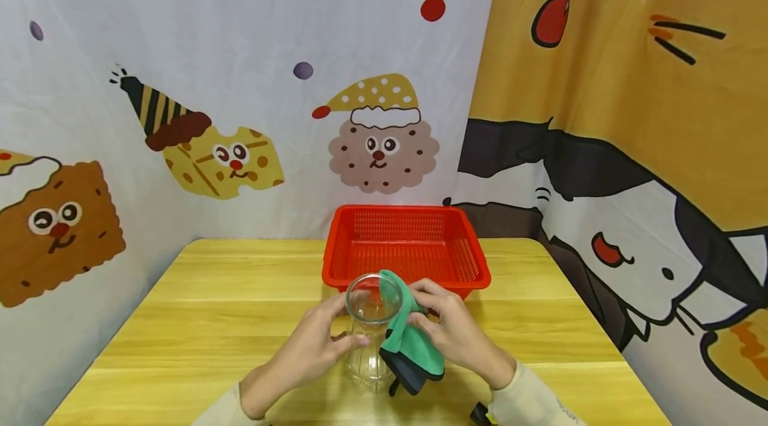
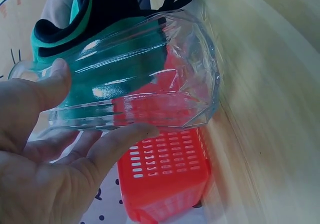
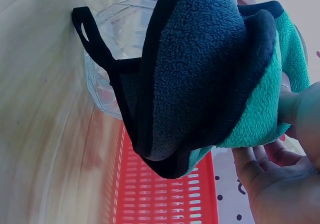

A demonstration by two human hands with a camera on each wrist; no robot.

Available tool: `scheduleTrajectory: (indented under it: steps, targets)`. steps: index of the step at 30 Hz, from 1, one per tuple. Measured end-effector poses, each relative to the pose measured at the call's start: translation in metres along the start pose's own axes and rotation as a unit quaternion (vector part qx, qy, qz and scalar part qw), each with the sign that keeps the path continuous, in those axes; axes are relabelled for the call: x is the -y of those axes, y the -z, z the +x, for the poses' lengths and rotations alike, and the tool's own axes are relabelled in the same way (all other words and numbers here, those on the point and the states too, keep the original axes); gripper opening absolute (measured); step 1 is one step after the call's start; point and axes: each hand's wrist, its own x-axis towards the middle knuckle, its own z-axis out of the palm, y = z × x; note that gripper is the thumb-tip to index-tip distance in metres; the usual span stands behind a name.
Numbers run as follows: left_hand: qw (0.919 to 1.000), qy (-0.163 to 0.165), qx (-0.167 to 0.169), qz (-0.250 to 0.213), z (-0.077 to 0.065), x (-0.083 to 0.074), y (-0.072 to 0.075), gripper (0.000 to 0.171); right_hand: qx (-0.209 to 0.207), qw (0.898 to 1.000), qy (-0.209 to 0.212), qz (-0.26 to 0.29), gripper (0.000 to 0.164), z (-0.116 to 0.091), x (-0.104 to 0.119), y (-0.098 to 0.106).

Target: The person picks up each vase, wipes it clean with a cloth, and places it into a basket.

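A clear, faceted vase [image 1: 363, 366] stands upright near the middle of the table. My left hand [image 1: 309, 343] grips it from the left, thumb in front and fingers behind, as the left wrist view shows on the glass [image 2: 192, 88]. To its right, my right hand [image 1: 447, 323] pinches a green and dark grey cleaning cloth [image 1: 417, 349]. One edge of the cloth laps over the vase's rim at the right, and the rest hangs down along its side. In the right wrist view the dark face of the cloth [image 3: 200, 68], with its black hanging loop, covers much of the vase.
Just behind the vase sits a red perforated plastic basket [image 1: 477, 266] at the back of the wooden table [image 1: 240, 319]. A small black and yellow item [image 1: 480, 415] lies by the right sleeve. Printed curtains [image 1: 240, 26] hang behind and to the sides.
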Motion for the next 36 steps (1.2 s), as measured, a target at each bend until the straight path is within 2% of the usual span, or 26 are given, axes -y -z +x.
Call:
scheduleTrajectory:
  steps: [8, 16, 25, 32, 36]
  targets:
    - [0.9999, -0.009, 0.004, 0.009, 0.002, -0.001, 0.001, 0.065, 0.003, 0.999, 0.025, -0.025, 0.043, 0.0, 0.002, 0.001]
    - [0.9998, -0.014, 0.003, 0.015, 0.003, -0.003, 0.001, 0.066, 0.015, 0.996, 0.05, -0.066, 0.041, 0.0, 0.002, 0.001]
    - [0.9997, -0.01, 0.0, 0.022, 0.002, -0.002, 0.001, 0.067, 0.052, 0.993, 0.046, -0.097, 0.048, -0.002, -0.004, 0.0]
    - [0.9998, -0.007, -0.001, 0.019, 0.0, -0.001, 0.0, 0.067, 0.08, 0.988, 0.057, -0.122, 0.028, -0.006, -0.013, -0.002]
    - [0.9999, -0.009, 0.0, 0.015, -0.001, 0.0, 0.0, 0.067, 0.104, 0.987, 0.039, -0.117, 0.022, -0.008, -0.015, -0.003]
